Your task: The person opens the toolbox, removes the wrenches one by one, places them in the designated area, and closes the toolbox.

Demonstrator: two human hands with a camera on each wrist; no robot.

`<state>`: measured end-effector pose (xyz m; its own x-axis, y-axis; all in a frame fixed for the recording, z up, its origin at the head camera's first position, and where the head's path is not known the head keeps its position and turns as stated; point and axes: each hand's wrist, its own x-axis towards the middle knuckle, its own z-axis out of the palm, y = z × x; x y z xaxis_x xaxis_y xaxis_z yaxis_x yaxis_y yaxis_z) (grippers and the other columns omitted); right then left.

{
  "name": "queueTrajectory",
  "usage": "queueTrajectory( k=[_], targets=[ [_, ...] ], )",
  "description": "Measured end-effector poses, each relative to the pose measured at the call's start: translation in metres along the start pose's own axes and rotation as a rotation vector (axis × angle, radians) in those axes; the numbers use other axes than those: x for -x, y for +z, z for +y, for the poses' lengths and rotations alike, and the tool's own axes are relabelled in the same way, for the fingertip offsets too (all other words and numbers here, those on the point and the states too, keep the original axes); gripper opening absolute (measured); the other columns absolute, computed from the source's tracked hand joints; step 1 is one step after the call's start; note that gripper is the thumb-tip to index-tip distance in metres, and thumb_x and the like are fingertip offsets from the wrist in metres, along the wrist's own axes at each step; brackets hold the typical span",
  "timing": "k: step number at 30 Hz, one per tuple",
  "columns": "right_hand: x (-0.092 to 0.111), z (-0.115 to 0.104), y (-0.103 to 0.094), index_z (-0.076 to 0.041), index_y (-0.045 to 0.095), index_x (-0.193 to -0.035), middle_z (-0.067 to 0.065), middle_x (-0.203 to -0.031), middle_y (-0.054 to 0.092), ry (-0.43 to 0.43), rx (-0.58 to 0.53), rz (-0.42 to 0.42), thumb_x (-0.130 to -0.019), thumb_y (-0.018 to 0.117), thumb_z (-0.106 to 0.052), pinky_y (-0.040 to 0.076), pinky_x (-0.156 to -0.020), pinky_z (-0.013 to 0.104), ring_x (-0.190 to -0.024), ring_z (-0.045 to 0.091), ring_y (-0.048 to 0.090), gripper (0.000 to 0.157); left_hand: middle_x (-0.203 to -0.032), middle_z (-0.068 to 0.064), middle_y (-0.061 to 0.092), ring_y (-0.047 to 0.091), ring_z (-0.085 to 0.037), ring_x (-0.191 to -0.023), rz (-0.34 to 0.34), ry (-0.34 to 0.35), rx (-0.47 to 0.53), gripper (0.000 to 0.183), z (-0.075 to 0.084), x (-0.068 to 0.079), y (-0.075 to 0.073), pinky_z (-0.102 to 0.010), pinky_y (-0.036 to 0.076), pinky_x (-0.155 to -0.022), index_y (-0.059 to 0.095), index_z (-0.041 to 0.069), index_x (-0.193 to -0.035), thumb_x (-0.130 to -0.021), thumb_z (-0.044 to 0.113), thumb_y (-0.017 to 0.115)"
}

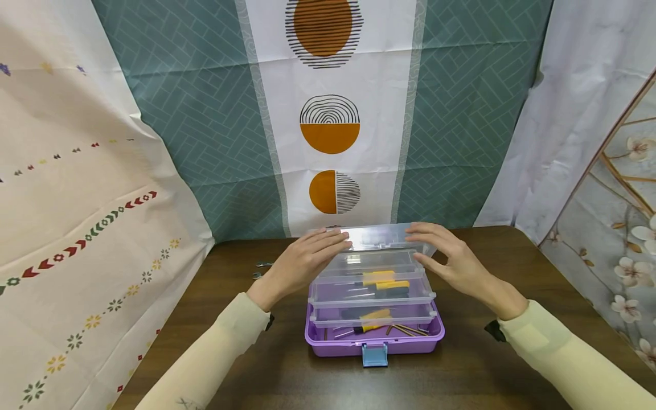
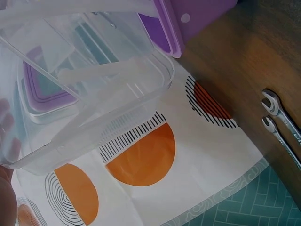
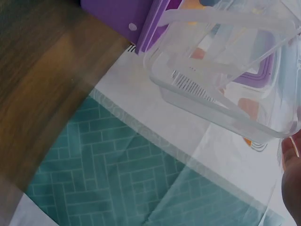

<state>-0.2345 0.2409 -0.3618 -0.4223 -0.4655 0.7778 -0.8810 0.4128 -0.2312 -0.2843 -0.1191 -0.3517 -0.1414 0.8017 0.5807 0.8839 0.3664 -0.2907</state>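
A purple toolbox with a blue latch stands open on the table. Its clear lid is raised at the back, above tiered clear trays. My left hand holds the lid's left corner; through the plastic, fingertips show in the left wrist view, with the thumb nearer the camera. At the right corner my right hand holds the lid between spread fingers and thumb. Yellow-and-black screwdrivers lie in the trays, and another screwdriver lies in the base.
Two wrenches lie on the dark wooden table, left of the toolbox. Thin brass-coloured rods sit in the box's base. Behind the table hangs a patterned cloth; more cloth hangs at both sides.
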Motion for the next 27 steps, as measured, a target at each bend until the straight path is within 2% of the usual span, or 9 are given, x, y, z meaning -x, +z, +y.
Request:
queueTrajectory(
  k=[3, 4, 7, 14, 20, 23, 27],
  targets=[
    [-0.003, 0.001, 0.001, 0.002, 0.069, -0.128, 0.018, -0.135, 0.063, -0.075, 0.016, -0.013, -0.096, 0.074, -0.007, 0.036, -0.117, 0.023, -0.135, 0.026, 0.053, 0.033, -0.148, -0.006, 0.061, 0.054, -0.024, -0.140, 0.012, 0.009, -0.004, 0.055, 0.002, 0.002, 0.000, -0.042, 0.040, -0.117, 0.061, 0.010, -0.146, -0.093, 0.004, 0.076],
    [-0.004, 0.001, 0.002, 0.003, 0.069, -0.127, 0.019, -0.135, 0.064, -0.103, 0.023, -0.015, -0.101, 0.070, -0.015, 0.035, -0.117, 0.024, -0.135, 0.029, 0.053, 0.031, -0.148, -0.006, 0.061, 0.054, -0.024, -0.140, 0.015, 0.009, -0.002, 0.057, 0.003, 0.002, -0.001, -0.042, 0.041, -0.117, 0.061, 0.011, -0.146, -0.092, 0.004, 0.077],
    [-0.005, 0.001, 0.003, 0.003, 0.070, -0.127, 0.020, -0.134, 0.064, -0.168, 0.051, -0.025, -0.109, 0.055, -0.032, 0.035, -0.118, 0.025, -0.132, 0.034, 0.055, 0.043, -0.148, -0.005, 0.061, 0.054, -0.022, -0.140, 0.025, 0.013, -0.003, 0.056, 0.007, 0.004, -0.002, -0.042, 0.041, -0.117, 0.062, 0.012, -0.146, -0.092, 0.005, 0.077],
    [-0.004, -0.001, 0.002, -0.001, 0.072, -0.127, 0.016, -0.133, 0.065, -0.215, 0.141, -0.065, -0.110, 0.051, -0.033, 0.032, -0.119, 0.024, -0.126, 0.035, 0.058, 0.041, -0.146, -0.006, 0.062, 0.055, -0.021, -0.139, 0.027, 0.034, -0.037, 0.051, 0.013, 0.006, -0.002, -0.040, 0.039, -0.118, 0.063, 0.012, -0.145, -0.095, 0.009, 0.076],
    [-0.001, -0.002, 0.001, -0.003, 0.074, -0.124, 0.015, -0.132, 0.066, -0.236, 0.211, -0.087, -0.112, 0.047, -0.034, 0.030, -0.120, 0.023, -0.124, 0.034, 0.059, 0.043, -0.145, -0.006, 0.063, 0.056, -0.021, -0.138, 0.029, 0.049, -0.061, 0.057, 0.018, 0.007, -0.003, -0.039, 0.041, -0.117, 0.064, 0.013, -0.144, -0.090, 0.008, 0.081],
    [0.001, -0.003, 0.001, -0.004, 0.075, -0.124, 0.015, -0.132, 0.067, -0.239, 0.230, -0.092, -0.112, 0.046, -0.035, 0.028, -0.121, 0.024, -0.124, 0.034, 0.059, 0.044, -0.145, -0.006, 0.063, 0.057, -0.022, -0.136, 0.031, 0.058, -0.069, 0.059, 0.021, 0.008, -0.004, -0.039, 0.042, -0.116, 0.064, 0.013, -0.143, -0.088, 0.008, 0.083],
    [0.004, -0.005, 0.002, -0.006, 0.075, -0.124, 0.014, -0.133, 0.067, -0.231, 0.230, -0.098, -0.112, 0.047, -0.034, 0.028, -0.121, 0.024, -0.125, 0.034, 0.058, 0.042, -0.146, -0.007, 0.062, 0.056, -0.023, -0.136, 0.018, 0.066, -0.061, 0.053, 0.022, 0.009, -0.006, -0.039, 0.042, -0.116, 0.063, 0.013, -0.143, -0.092, 0.010, 0.079]
  ],
)
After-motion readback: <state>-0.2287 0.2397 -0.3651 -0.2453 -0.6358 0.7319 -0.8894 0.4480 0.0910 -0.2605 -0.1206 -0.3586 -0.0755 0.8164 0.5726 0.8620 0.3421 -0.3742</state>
